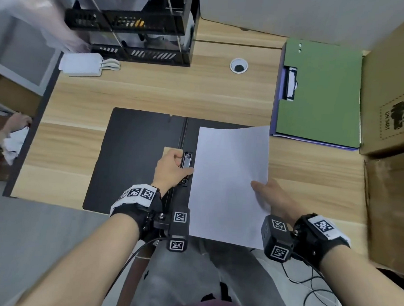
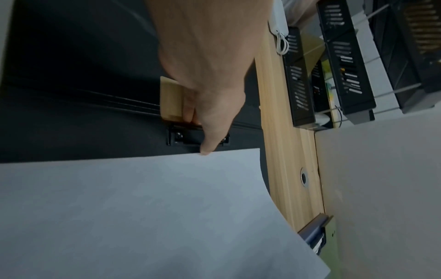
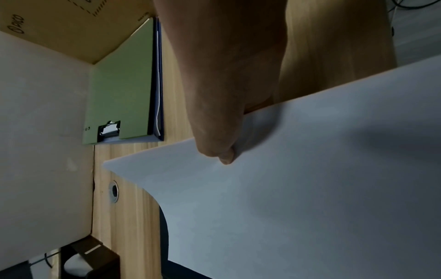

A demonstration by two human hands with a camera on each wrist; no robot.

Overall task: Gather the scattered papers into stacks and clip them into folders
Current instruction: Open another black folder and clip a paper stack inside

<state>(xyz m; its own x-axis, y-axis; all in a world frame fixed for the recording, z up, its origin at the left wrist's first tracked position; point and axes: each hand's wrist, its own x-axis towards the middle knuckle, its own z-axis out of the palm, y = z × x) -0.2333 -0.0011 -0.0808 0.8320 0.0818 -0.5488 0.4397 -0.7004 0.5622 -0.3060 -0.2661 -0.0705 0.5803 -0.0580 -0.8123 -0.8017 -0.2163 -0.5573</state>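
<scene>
cardboard box (image 1: 392,83) far right | black mesh organizer (image 1: 132,25) back left | white adapter (image 1: 81,64) beside it

Surface (image 1: 152,91): pale wood-grain laminate, smooth. Open folder (image 1: 130,153): matt black. Paper sheet (image 1: 227,177): matt white. Box (image 1: 391,92), upper right: plain brown cardboard.

Black folder (image 1: 135,158), white paper (image 1: 230,177), green folder (image 1: 321,93), light wood-grain desk (image 1: 152,91).
</scene>
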